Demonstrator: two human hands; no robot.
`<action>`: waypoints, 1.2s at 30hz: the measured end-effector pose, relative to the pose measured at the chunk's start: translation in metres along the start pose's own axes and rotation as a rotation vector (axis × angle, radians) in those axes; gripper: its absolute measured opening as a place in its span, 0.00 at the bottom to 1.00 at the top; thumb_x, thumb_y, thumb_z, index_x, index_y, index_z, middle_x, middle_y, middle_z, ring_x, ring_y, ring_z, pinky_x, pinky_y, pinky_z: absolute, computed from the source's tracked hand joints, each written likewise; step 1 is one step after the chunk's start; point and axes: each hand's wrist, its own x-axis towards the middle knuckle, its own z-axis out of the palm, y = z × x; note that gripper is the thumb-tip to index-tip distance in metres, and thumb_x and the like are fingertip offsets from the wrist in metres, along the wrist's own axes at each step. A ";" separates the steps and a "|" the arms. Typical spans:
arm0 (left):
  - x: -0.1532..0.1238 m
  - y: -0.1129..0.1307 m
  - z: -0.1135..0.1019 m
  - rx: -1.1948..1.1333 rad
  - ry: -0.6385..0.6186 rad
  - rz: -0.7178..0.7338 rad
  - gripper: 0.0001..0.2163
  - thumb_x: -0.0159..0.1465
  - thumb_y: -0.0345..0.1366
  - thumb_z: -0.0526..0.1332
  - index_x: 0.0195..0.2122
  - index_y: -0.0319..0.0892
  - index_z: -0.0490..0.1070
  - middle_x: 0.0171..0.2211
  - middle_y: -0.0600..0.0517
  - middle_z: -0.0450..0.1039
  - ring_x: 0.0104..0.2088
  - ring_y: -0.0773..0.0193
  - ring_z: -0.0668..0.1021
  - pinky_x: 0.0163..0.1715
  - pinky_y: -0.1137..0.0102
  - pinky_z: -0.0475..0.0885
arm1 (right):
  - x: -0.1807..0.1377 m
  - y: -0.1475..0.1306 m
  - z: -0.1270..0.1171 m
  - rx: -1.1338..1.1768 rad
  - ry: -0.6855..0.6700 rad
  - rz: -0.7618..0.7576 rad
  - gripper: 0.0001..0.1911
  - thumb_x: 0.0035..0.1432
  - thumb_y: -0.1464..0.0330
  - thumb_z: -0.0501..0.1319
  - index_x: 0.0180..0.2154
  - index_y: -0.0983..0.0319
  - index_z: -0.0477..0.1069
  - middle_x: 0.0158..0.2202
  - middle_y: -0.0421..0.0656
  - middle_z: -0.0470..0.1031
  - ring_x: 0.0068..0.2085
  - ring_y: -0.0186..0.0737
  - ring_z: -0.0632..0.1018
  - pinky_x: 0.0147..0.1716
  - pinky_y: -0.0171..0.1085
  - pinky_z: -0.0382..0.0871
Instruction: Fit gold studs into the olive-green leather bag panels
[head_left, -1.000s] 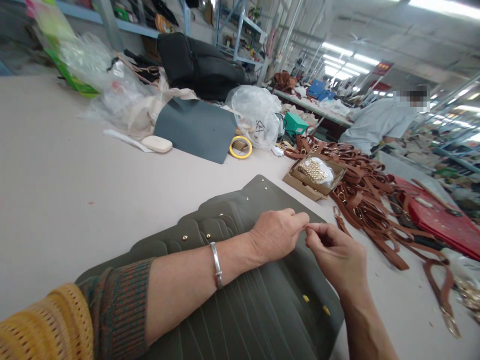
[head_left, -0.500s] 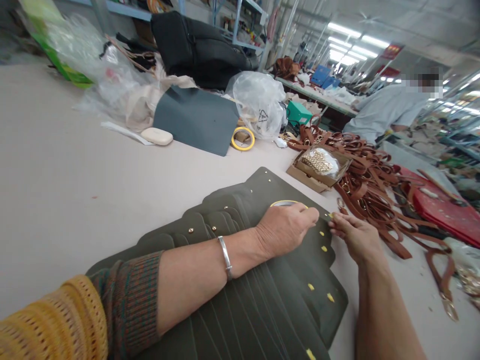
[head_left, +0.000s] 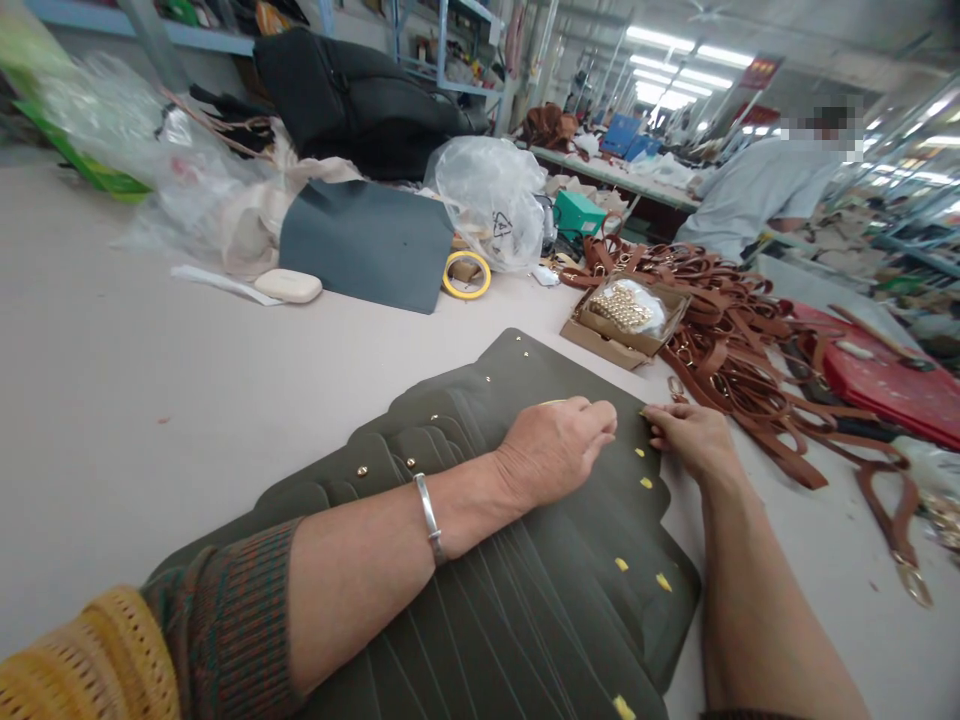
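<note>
A fanned stack of dark olive leather panels with gold studs lies in front of me. Small yellow tape tabs dot the right edges of the panels. My left hand rests on the top panel with its fingers curled over a roll of yellow tape, of which only a thin rim shows. My right hand is closed at the top panel's right corner. Its fingertips pinch a small yellow tab against the edge. A silver bangle is on my left wrist.
Right of the panels stand a cardboard box of gold hardware and a heap of brown straps, with a red piece beyond. Farther back are a yellow tape ring, a plastic bag and a grey sheet. A person works at the far right.
Both hands have moved from mid-panel out to the top panel's right corner. The right hand has lowered onto the edge, and more yellow tabs now show on the panels.
</note>
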 end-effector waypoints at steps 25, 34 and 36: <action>0.001 0.000 -0.001 -0.043 -0.007 0.010 0.03 0.66 0.32 0.56 0.34 0.42 0.66 0.34 0.55 0.72 0.36 0.67 0.74 0.39 0.72 0.68 | 0.000 -0.007 -0.006 0.203 -0.038 0.154 0.06 0.47 0.76 0.68 0.23 0.65 0.72 0.20 0.40 0.71 0.20 0.31 0.74 0.23 0.33 0.79; 0.001 0.002 -0.002 -0.052 -0.001 0.012 0.03 0.66 0.31 0.57 0.34 0.41 0.67 0.33 0.55 0.71 0.35 0.66 0.73 0.38 0.72 0.67 | 0.002 -0.003 -0.005 0.198 -0.059 0.148 0.06 0.48 0.77 0.69 0.26 0.66 0.73 0.18 0.38 0.70 0.18 0.29 0.73 0.19 0.27 0.77; 0.001 0.002 -0.002 -0.055 -0.003 0.013 0.02 0.66 0.30 0.57 0.35 0.41 0.67 0.33 0.55 0.71 0.35 0.66 0.73 0.38 0.72 0.67 | 0.005 -0.001 -0.003 0.146 -0.052 0.135 0.06 0.47 0.76 0.70 0.27 0.67 0.74 0.17 0.39 0.71 0.16 0.29 0.73 0.17 0.26 0.75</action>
